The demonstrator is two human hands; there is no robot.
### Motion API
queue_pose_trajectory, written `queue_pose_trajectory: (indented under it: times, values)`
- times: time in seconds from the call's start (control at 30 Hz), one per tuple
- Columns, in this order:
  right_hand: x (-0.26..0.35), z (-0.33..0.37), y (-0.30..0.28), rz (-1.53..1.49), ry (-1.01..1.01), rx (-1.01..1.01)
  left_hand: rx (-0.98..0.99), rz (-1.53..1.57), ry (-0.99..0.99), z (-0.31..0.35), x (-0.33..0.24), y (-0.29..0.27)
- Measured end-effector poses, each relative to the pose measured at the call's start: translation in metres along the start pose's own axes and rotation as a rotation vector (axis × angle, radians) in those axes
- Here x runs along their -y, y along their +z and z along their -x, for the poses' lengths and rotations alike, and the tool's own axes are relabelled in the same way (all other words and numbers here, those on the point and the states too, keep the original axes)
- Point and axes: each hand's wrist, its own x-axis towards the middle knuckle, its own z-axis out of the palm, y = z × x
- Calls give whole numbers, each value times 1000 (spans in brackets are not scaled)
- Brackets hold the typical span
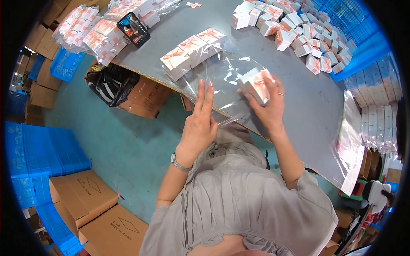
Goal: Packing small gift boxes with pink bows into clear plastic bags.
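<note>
From where I stand, the person in the grey top is at the corner of a grey table, both arms over its near edge. The right hand grasps a small white box with a pink bow on it, thumb on one side and fingers over the top; I can't tell whether a second box is pressed against it. This box is above the table, at the right side of a clear plastic bag.

The left hand has two fingers stretched out against the bag, thumb tucked near them; I can't tell whether it pinches the film. Beyond those fingertips, a row of similar boxes sits at the bag's far end, bows upward.

Over to the right, a loose heap of boxes lies beside a blue basket. On the far left, a phone stands tilted near plastic-wrapped bundles. Two brown cartons and blue crates stand on the green floor.
</note>
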Motion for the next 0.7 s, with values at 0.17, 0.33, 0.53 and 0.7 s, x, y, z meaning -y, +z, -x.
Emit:
queue_pose_trajectory:
  times: [0.17,0.33,0.53,0.7]
  values:
    - [11,-1,-11,-517,-11,424,-35,-21,14,1,-2,4]
    - [28,-27,50,-255,19,455,-13,-24,2,1,1,5]
    - [-5,-84,125,34,20,230,27,-64,99,-7,-12,11]
    - [20,-65,98,234,-220,65,22,-26,84,-3,-6,10]
